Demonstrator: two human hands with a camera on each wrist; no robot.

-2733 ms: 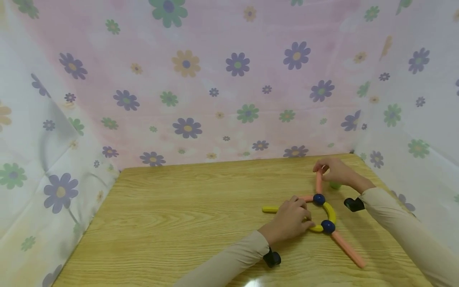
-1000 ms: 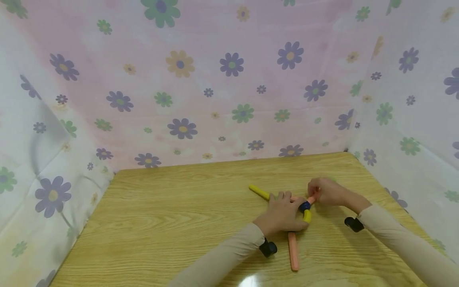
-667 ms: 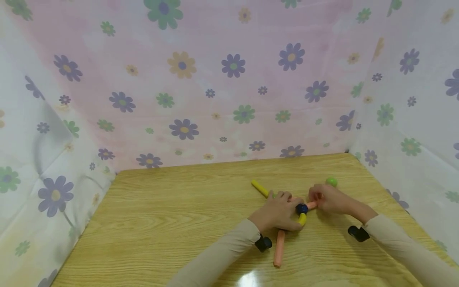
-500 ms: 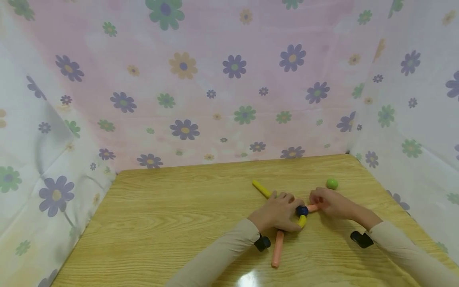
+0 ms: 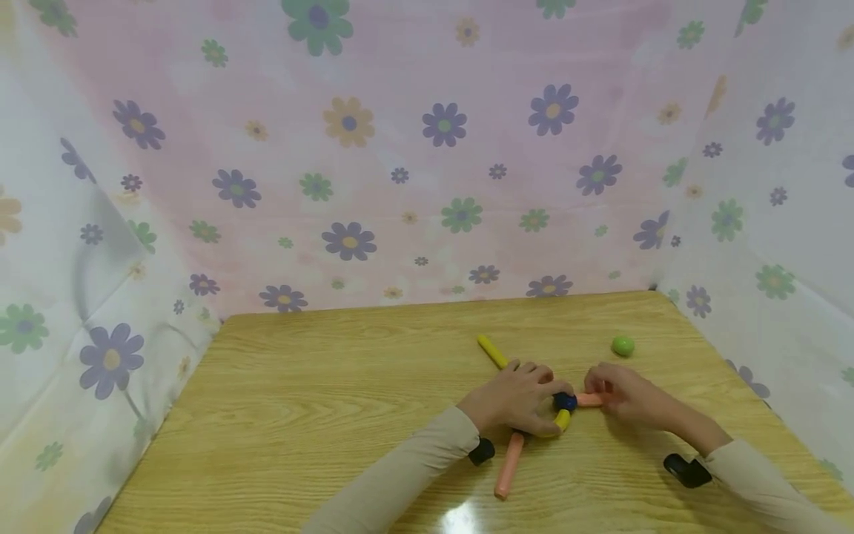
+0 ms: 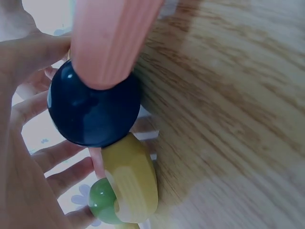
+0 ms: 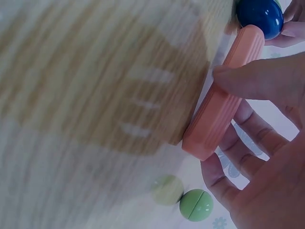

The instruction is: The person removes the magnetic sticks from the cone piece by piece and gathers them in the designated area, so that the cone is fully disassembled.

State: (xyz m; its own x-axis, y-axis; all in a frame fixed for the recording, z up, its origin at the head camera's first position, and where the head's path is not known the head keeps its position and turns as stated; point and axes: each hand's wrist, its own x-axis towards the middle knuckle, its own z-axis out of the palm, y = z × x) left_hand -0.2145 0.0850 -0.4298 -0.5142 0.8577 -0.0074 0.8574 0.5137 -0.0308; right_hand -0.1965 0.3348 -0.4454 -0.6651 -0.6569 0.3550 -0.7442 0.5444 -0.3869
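Note:
A ring of toy magnetic rods and balls lies on the table, partly hidden under my left hand. The left thumb and fingers grip it around the curved yellow rod and the navy ball. My right hand pinches a straight pink rod, whose other end touches that ball. A second pink rod sticks out toward the near side from another navy ball. Beyond the left fingers, a straight yellow rod points away. A green ball joins the ring in the left wrist view.
A loose green ball sits on the wooden table beyond the right hand. Flower-patterned cloth stands behind the table and along both sides.
The ring has turned clockwise and shifted left and nearer. The pinched pink rod swung from pointing away to pointing right, and the right hand came nearer with it. The loose green ball shows fully.

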